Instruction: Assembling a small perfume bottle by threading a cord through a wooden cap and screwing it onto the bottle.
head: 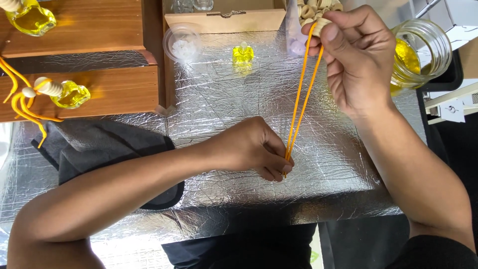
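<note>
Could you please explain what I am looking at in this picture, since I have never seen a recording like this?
The single picture comes from a camera worn on a person's head, looking down at their two bare hands over a table covered in crinkled silver foil. The left hand pinches the lower ends of a doubled orange cord; the right hand holds its top, at a small wooden bead. Nearby lie a small bottle of yellow liquid, a glass jar, a dark cloth and a finished bottle with cord.
</note>
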